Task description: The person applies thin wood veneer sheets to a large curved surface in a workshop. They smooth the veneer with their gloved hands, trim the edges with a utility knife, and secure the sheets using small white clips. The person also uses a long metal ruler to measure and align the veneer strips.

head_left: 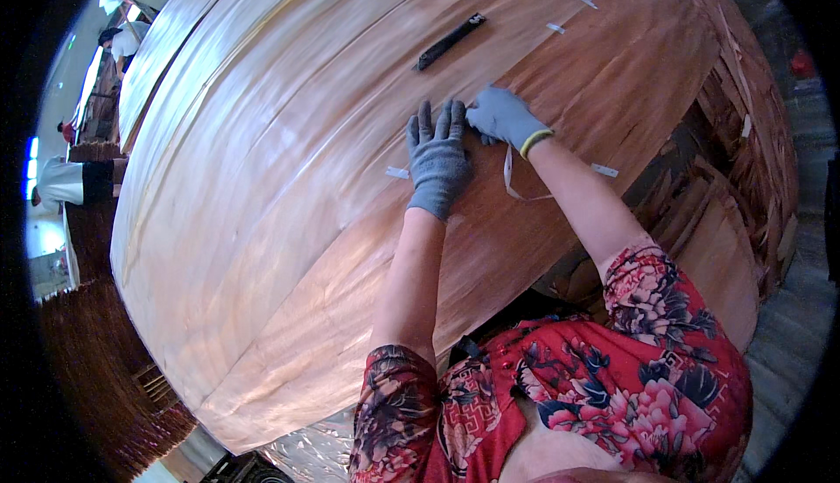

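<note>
A large sheet of wood veneer point(289, 159) spreads in front of me, pale on the left and redder on the right. My left hand point(437, 161), in a grey glove, lies flat on it with the fingers stretched away from me. Right beside those fingertips, my right hand point(505, 117) is closed, in a grey glove with a yellow cuff. A narrow white tape point(509, 175) hangs from under it and curls below the wrist. Its fingertips are hidden. Short white tape pieces stick to the veneer, one point(397, 172) by my left hand and another point(604, 171) beyond my right forearm.
A dark, narrow bar point(450, 42) lies on the veneer beyond my hands. Torn veneer scraps point(700, 212) pile up at the right edge. Brown veneer stacks point(96, 369) stand at the left, where people point(70, 181) are working farther back.
</note>
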Action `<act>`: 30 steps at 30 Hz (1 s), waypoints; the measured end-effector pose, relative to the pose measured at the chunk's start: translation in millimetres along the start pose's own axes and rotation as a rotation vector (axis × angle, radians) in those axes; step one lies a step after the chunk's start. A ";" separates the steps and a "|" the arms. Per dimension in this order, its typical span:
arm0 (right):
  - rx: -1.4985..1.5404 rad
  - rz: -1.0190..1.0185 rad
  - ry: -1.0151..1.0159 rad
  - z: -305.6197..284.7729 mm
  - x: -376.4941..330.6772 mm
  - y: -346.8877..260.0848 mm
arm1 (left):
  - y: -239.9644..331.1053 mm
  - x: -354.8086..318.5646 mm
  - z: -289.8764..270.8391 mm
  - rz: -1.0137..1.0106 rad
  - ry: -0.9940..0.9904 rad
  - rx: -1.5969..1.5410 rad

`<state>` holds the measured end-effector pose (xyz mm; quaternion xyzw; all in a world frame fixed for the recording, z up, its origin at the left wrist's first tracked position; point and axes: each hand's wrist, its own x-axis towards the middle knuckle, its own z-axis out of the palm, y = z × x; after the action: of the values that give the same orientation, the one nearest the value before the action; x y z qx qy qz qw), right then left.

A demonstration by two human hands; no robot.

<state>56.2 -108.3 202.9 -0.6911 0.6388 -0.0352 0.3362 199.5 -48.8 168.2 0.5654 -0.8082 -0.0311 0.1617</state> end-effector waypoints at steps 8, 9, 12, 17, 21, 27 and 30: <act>0.065 -0.121 0.293 38.8 -51.3 10.0 | 0.3 4.9 12.9 -0.034 -0.024 -0.029; 0.136 -0.159 0.333 43.6 -57.0 10.7 | 0.5 6.8 16.3 -0.035 -0.023 0.011; 0.387 -0.062 0.278 54.0 -80.6 15.1 | -1.3 11.0 24.4 -0.053 -0.001 -0.152; 0.512 -0.213 0.258 67.9 -120.0 22.8 | -17.7 -7.3 10.8 0.075 -0.036 -0.432; 0.777 -0.116 0.063 90.9 -146.3 -8.1 | -30.7 -105.7 -28.7 0.092 0.282 -0.378; 0.232 -0.582 -0.491 198.4 -225.5 -117.7 | -116.5 -375.4 -109.0 0.333 0.050 -0.162; -0.090 -0.526 -0.533 255.9 -232.8 -174.5 | -161.2 -431.4 -125.0 0.142 -0.029 -0.086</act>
<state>286.2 202.9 183.2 -0.8306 0.3303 0.0885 0.4395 515.3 308.6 151.2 0.4986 -0.8465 -0.0625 0.1758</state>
